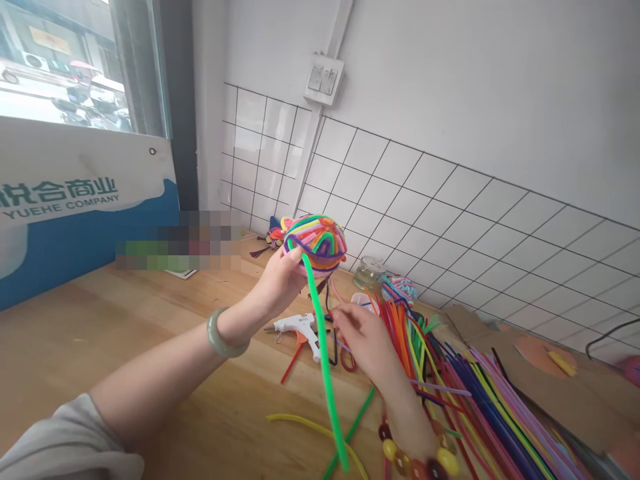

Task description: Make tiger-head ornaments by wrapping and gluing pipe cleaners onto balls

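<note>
My left hand is closed on a rounded, multicoloured pipe-cleaner craft, held up above the table. From beside my left thumb a bright green pipe cleaner hangs down toward the front. My right hand is to the right of it and lower, apart from the craft, with its fingers curled together. Whatever its fingertips might hold is hidden or too small to make out. A white and orange glue gun lies on the table between my hands.
Loose pipe cleaners in many colours spread over the right side of the wooden table. Behind them are a glass jar and cardboard. A wire grid leans on the wall. A yellow pipe cleaner lies in front.
</note>
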Motion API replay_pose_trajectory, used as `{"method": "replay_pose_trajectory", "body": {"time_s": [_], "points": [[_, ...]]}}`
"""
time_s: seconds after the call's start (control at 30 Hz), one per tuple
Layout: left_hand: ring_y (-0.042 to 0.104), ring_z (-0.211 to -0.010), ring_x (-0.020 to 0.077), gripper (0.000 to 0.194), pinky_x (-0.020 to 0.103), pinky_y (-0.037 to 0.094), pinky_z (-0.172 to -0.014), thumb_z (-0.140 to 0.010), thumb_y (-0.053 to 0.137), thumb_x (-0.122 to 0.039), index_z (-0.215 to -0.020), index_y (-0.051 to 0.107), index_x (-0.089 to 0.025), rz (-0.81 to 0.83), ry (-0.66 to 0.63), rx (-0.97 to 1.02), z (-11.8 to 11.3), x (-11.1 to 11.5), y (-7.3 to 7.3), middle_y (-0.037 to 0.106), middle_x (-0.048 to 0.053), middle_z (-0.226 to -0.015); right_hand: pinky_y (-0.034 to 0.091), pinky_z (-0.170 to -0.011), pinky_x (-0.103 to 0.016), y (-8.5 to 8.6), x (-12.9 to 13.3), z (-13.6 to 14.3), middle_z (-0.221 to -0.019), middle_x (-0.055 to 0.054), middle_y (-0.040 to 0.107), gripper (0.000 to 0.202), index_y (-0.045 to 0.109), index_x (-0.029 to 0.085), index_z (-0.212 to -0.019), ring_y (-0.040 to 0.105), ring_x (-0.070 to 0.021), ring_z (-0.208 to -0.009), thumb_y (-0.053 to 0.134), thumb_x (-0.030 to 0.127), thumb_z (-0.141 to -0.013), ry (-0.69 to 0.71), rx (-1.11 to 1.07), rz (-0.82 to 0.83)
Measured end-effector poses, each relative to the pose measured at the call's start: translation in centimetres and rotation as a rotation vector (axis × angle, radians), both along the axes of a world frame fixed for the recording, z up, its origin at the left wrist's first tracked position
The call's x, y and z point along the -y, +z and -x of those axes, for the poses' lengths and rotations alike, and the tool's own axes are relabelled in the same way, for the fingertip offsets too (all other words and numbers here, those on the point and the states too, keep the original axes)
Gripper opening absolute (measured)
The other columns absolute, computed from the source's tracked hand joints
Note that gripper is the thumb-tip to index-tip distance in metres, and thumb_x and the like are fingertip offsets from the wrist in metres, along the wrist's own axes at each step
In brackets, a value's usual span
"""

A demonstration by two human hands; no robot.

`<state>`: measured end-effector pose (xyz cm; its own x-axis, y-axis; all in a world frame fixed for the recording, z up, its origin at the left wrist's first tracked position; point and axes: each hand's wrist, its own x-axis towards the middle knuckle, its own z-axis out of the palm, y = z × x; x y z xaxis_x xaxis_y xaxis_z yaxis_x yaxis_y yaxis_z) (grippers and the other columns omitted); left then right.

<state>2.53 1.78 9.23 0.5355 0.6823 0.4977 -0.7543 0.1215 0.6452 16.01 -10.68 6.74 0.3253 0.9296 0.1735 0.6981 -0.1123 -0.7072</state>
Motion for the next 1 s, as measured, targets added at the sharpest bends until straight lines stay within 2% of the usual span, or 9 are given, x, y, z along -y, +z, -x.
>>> {"method": "replay_pose_trajectory", "body": {"time_s": [0.1,0.2,0.27,0.37,0.53,0.7,0.77,0.9,1.0], "points": [[0.058,-0.124,0.0373,0.062,0.049,0.053,-0.100,-0.072,0.076,-0.052,-0.124,0.062,-0.020,0.009,-0.003,0.021,0.5,-0.1,0.6,0.067,0.013,-0.125,0.044,-0.072,-0.033,-2.8,-1.5,0.1,-0.074,-0.007,0.071,0.017,0.067,0.018,-0.073,0.065,-0.0227,-0.075,0.059,0.027,-0.084,0.001,0.082,0.142],[0.056,-0.126,0.0388,0.070,0.051,0.054,-0.098,-0.068,0.079,-0.055,-0.127,0.060,-0.024,0.022,-0.031,0.001,1.0,-0.1,0.8,0.068,0.011,-0.123,0.042,-0.069,-0.032,-5.4,-2.5,0.5,-0.066,-0.008,0.068,0.021,0.062,0.018,-0.062,0.066,-0.0241,-0.073,0.061,0.025,-0.082,-0.015,0.111,0.235],[0.055,-0.127,0.0395,0.072,0.052,0.054,-0.098,-0.066,0.080,-0.056,-0.128,0.059,-0.026,0.016,-0.049,-0.006,1.2,-0.2,0.8,0.068,0.011,-0.122,0.041,-0.067,-0.031,-6.5,-2.9,0.6,-0.066,-0.007,0.067,0.024,0.060,0.019,-0.060,0.065,-0.0237,-0.073,0.061,0.027,-0.083,-0.020,0.101,0.252],[0.055,-0.127,0.0399,0.074,0.052,0.054,-0.098,-0.065,0.080,-0.057,-0.128,0.059,-0.026,0.005,-0.066,-0.007,1.4,-0.3,0.7,0.068,0.011,-0.123,0.040,-0.062,-0.028,-7.1,-3.3,0.2,-0.062,-0.004,0.064,0.025,0.060,0.019,-0.062,0.064,-0.0212,-0.069,0.060,0.030,-0.084,0.003,0.029,0.243],[0.058,-0.124,0.0388,0.070,0.052,0.055,-0.097,-0.070,0.078,-0.053,-0.131,0.057,-0.026,0.016,-0.052,0.018,1.7,-0.6,1.0,0.067,0.011,-0.125,0.038,-0.051,-0.026,-5.4,-3.4,-1.1,-0.051,0.002,0.054,0.033,0.057,0.019,-0.062,0.056,-0.0175,-0.053,0.060,0.045,-0.082,0.014,-0.180,0.130],[0.060,-0.123,0.0372,0.054,0.050,0.052,-0.101,-0.082,0.068,-0.050,-0.126,0.061,-0.020,0.020,-0.059,0.072,1.8,-1.0,1.5,0.065,0.013,-0.130,0.045,-0.053,-0.028,-1.8,-1.7,-2.5,-0.065,0.000,0.065,0.047,0.059,0.019,-0.091,0.061,-0.0182,-0.058,0.059,0.065,-0.080,-0.057,-0.393,-0.127],[0.060,-0.122,0.0369,0.050,0.049,0.051,-0.103,-0.083,0.065,-0.051,-0.121,0.064,-0.018,0.021,-0.053,0.084,1.7,-1.1,1.5,0.065,0.014,-0.130,0.044,-0.052,-0.027,-0.5,-0.8,-2.7,-0.063,0.000,0.065,0.051,0.057,0.019,-0.097,0.058,-0.0159,-0.053,0.060,0.066,-0.080,-0.105,-0.436,-0.240],[0.061,-0.121,0.0370,0.050,0.049,0.050,-0.102,-0.082,0.066,-0.054,-0.115,0.067,-0.016,0.060,-0.044,0.070,1.3,-1.2,1.2,0.066,0.016,-0.129,0.042,-0.052,-0.027,1.4,1.0,-2.1,-0.071,-0.002,0.068,0.043,0.063,0.017,-0.095,0.045,-0.0091,-0.044,0.056,0.059,-0.089,-0.116,-0.489,-0.477],[0.061,-0.121,0.0364,0.050,0.049,0.051,-0.101,-0.082,0.066,-0.054,-0.115,0.066,-0.016,0.071,-0.020,0.064,1.0,-1.2,0.8,0.068,0.015,-0.125,0.046,-0.056,-0.028,2.2,2.0,-0.9,-0.077,-0.007,0.072,0.044,0.070,0.016,-0.076,0.056,-0.0129,-0.056,0.054,0.054,-0.092,-0.062,-0.354,-0.524]]}}
